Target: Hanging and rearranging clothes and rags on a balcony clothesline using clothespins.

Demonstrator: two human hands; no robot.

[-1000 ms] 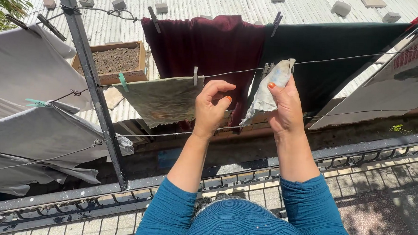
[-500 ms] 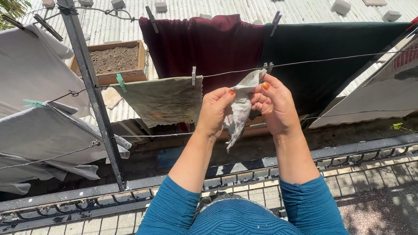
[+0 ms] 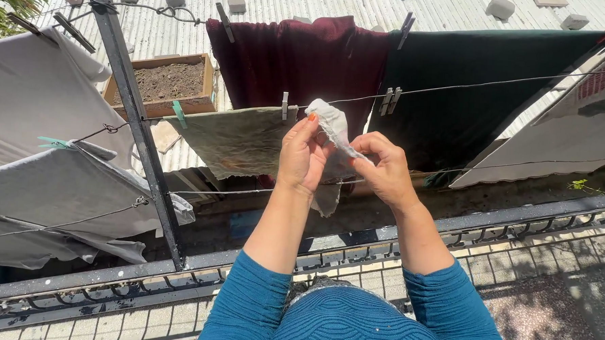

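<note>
A: What do the hands hold?

B: The left hand (image 3: 302, 156) and right hand (image 3: 384, 172) are both closed on a small pale rag (image 3: 333, 127), pinching it between fingers and thumb. The rag's top bunches above the left thumb; a loose end hangs below, between the wrists.

A: Where is the rag relative to the line?

B: It is raised to the middle line (image 3: 456, 86), just right of a pale peg (image 3: 285, 105) that pins an olive cloth (image 3: 236, 140). Whether the rag touches the line cannot be told.

A: What lies beyond?

B: Two grey pegs (image 3: 390, 100) sit on the same line to the right. Behind hang a maroon cloth (image 3: 301, 54) and a dark green cloth (image 3: 483, 83). A green peg (image 3: 178, 111) holds the olive cloth's left corner.

A: And the surroundings?

B: A black post (image 3: 138, 129) carries the lines; white sheets (image 3: 38, 145) hang at left. A planter (image 3: 167, 84) of soil rests on the corrugated roof (image 3: 323, 4). A black railing (image 3: 518, 223) runs below.
</note>
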